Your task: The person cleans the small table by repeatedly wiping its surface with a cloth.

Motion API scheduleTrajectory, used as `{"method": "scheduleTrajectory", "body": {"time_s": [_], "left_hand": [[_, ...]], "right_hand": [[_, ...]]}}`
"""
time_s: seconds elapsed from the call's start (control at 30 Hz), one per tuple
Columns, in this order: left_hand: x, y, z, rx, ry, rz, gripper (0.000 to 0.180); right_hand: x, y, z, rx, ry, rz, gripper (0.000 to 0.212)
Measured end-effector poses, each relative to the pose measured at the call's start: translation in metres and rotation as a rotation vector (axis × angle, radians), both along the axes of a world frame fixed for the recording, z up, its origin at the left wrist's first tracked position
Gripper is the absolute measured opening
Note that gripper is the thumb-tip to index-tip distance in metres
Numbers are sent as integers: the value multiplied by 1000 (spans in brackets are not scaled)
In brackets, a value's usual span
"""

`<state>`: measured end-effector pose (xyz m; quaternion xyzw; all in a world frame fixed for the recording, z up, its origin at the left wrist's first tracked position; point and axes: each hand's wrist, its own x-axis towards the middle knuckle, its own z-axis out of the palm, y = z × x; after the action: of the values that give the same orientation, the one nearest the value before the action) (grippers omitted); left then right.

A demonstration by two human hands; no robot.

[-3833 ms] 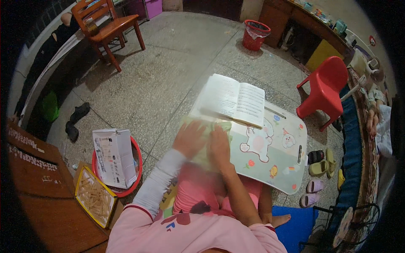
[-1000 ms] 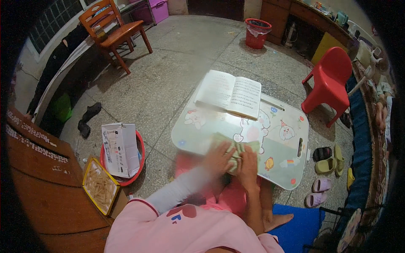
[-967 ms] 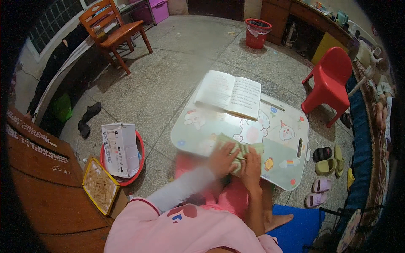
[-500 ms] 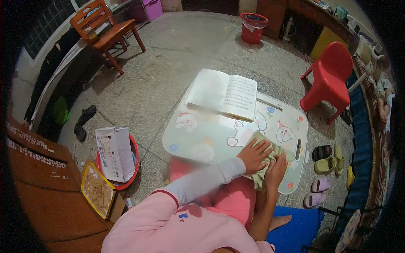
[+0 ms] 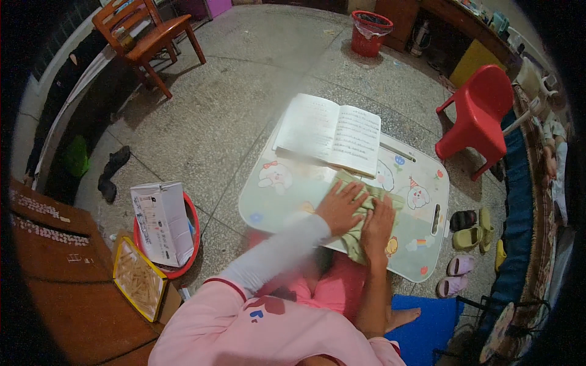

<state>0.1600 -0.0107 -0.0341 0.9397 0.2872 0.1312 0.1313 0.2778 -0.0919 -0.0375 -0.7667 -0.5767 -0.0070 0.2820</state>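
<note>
A crumpled light-green cloth [image 5: 353,243] lies on the low folding table [image 5: 287,198], whose pale top carries cartoon animals. My left hand [image 5: 342,209], with a white sleeve up to the wrist, rests flat on the cloth with its fingers stretched out. Close beside it on the right, my right hand [image 5: 378,224] also presses on the cloth, fingers extended toward the far side; its thumb side faces the left hand. An open book [image 5: 329,131] with written pages lies at the table's far edge, just beyond the cloth.
A red plastic chair [image 5: 479,116] stands right of the table, with slippers [image 5: 467,239] below it. To the left are a red basin [image 5: 194,244] holding a white box [image 5: 162,222], and a wooden chair [image 5: 149,46]. A red bin [image 5: 368,44] stands at the back.
Both hands have slid left across the tabletop with the cloth, uncovering printed pictures on the right. The cloth now reaches near the book's lower edge. My right hand's fingers look straighter.
</note>
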Motion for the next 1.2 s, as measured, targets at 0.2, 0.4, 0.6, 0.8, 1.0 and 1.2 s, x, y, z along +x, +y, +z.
{"method": "scheduleTrajectory", "body": {"time_s": [0.2,0.4,0.6,0.8,1.0,1.2], "left_hand": [[-79,19,19,-16,45,119,53],[-136,28,31,144,146,269,49],[-170,20,27,71,89,394,49],[-176,-2,33,71,179,432,51],[-168,-35,35,100,334,498,54],[-153,-56,18,-14,200,455,64]], "right_hand": [[-60,32,3,74,2,166,29],[-114,66,1,59,129,278,31],[-140,72,2,133,30,424,33],[-142,56,5,170,-1,493,39],[-136,34,5,305,-58,516,38],[-116,5,-2,118,89,410,35]]}}
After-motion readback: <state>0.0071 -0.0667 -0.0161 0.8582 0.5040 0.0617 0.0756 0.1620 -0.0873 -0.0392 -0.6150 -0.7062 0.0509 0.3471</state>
